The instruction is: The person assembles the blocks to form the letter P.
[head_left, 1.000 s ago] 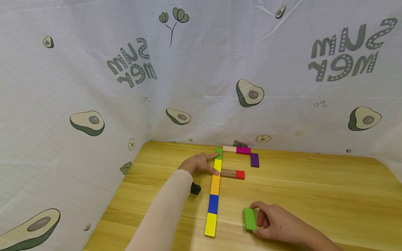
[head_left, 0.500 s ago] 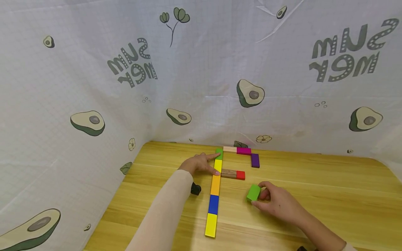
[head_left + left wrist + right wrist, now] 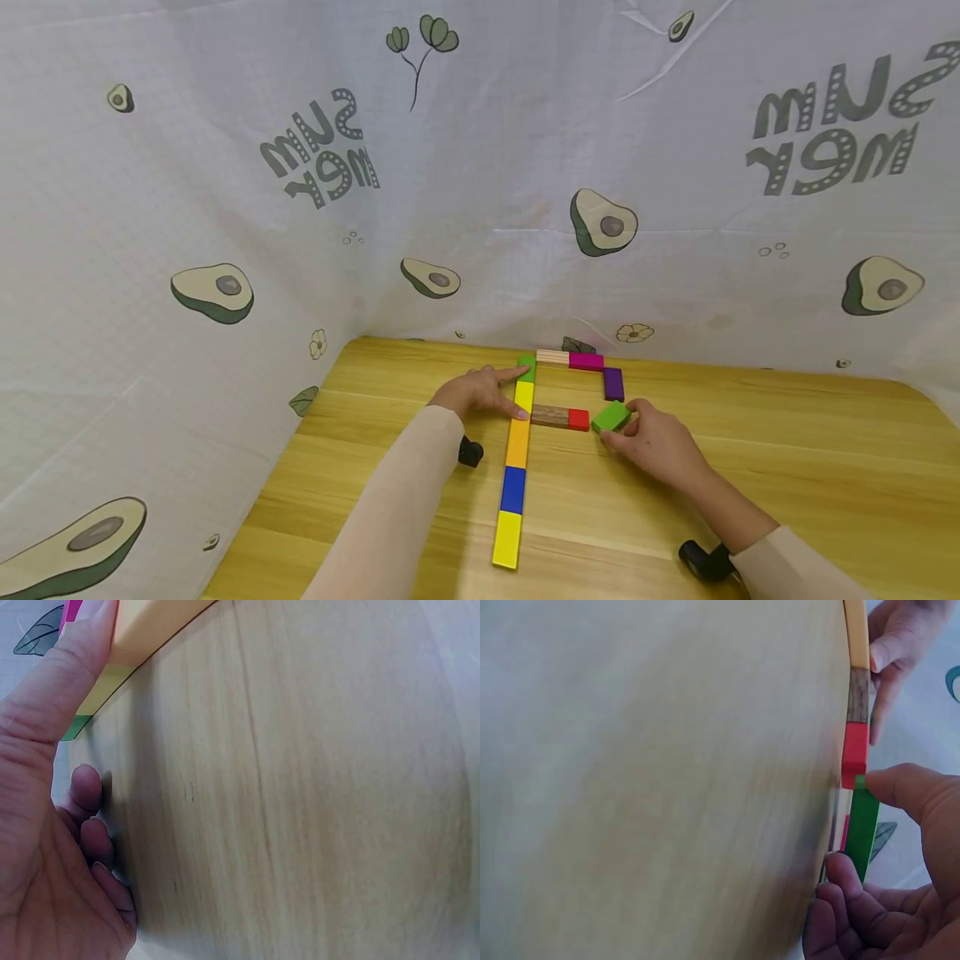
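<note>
My right hand pinches a green block between thumb and fingers, tilted, just right of the small red block and below the purple block. In the right wrist view the green block has one end close to the red block. My left hand rests on the column of blocks. Its straight index finger touches the far green block, and its thumb lies near the joint of the yellow block and orange block.
A brown wood-grain block joins the column to the red one. At the back lie a pale striped block and a magenta block. Blue and yellow blocks form the near end. A printed cloth hangs behind the table.
My right hand has carried the green block away from me, from the table's near part up beside the red block, turning it on the way. The left hand has stayed in place.
</note>
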The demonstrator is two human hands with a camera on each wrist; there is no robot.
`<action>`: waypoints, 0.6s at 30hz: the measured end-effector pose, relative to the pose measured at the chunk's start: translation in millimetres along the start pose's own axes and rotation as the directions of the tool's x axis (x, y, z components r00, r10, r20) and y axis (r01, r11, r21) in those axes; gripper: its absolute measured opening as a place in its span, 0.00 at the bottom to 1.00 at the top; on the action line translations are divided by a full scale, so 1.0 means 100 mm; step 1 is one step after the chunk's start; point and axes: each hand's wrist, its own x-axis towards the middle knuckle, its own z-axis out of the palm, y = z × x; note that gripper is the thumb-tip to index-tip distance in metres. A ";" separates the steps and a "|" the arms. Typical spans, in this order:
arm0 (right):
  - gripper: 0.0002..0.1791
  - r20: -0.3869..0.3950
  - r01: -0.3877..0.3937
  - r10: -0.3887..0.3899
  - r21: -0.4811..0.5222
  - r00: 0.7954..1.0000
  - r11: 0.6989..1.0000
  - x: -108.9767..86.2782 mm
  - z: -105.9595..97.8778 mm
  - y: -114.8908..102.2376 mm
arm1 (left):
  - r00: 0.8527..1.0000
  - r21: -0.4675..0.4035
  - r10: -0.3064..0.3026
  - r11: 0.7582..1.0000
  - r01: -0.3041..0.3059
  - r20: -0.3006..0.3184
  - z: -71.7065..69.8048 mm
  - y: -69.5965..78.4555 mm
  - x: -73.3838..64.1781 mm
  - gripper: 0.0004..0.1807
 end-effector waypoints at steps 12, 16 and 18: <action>0.48 0.014 -0.048 0.048 -0.017 0.999 0.999 0.07 0.01 -0.01 | 1.000 -0.014 -0.015 1.000 0.015 -0.002 -0.01 0.02 0.02 0.51; 0.49 0.021 -0.058 0.059 -0.033 0.998 0.998 0.08 0.02 -0.02 | 1.000 -0.013 -0.013 1.000 0.013 0.002 0.00 0.01 0.03 0.51; 0.49 0.020 -0.062 0.062 -0.036 0.998 0.997 0.08 0.02 -0.02 | 1.000 -0.017 -0.011 1.000 0.011 0.003 0.00 0.00 0.04 0.51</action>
